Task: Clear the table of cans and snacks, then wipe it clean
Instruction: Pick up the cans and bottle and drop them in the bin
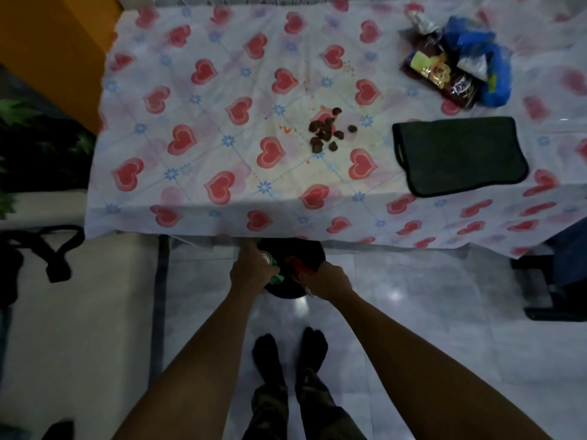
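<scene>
Over a dark bin (313, 249) below the table (197, 214), the left hand (251, 271) gripped a green can (275, 272); the right hand (327, 281) clutched a red can (297, 265). Snacks (327, 130) lay on the cloth.

White tablecloth (222, 90) with red hearts (blue flowers between); dark green cloth (460, 154).

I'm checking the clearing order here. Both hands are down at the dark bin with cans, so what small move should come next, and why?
Probably let go: the left hand holds a green can and the right hand a red can right over the dark bin below the table edge. Dropping both frees the hands for the brown snack pieces on the tablecloth.
</scene>
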`<state>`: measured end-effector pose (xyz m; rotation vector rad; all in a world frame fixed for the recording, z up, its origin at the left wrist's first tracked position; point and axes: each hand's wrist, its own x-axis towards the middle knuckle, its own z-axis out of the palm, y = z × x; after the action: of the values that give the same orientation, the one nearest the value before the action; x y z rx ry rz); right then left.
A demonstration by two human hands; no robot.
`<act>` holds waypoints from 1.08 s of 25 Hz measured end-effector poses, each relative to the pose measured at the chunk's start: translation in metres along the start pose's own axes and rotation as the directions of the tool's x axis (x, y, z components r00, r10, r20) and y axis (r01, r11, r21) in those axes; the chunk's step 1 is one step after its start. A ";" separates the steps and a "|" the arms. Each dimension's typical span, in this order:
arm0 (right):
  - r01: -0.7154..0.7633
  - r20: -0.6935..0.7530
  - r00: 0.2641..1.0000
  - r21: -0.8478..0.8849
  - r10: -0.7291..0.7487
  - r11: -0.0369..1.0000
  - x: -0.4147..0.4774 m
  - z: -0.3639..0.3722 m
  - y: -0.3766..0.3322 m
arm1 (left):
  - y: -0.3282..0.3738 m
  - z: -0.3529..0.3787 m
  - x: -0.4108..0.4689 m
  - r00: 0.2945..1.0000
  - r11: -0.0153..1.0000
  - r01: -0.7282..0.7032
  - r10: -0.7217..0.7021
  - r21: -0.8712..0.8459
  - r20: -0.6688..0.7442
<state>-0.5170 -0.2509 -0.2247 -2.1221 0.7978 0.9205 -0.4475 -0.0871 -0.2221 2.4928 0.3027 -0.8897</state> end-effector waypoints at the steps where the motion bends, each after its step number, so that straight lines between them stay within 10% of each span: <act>1: 0.022 0.000 1.000 0.008 -0.022 1.000 0.002 -0.001 -0.002 | 0.002 0.000 0.002 1.000 1.000 -0.011 0.011 -0.012 0.004; 27: 0.177 -0.372 0.901 -0.156 -0.224 0.972 -0.098 -0.189 -0.065 | 0.167 -0.154 -0.071 0.911 0.886 -0.389 0.411 0.252 -0.036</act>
<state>-0.4546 -0.3335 -0.0279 -2.4806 0.7063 0.4516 -0.3598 -0.1572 -0.0123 2.6747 -0.3074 -0.6747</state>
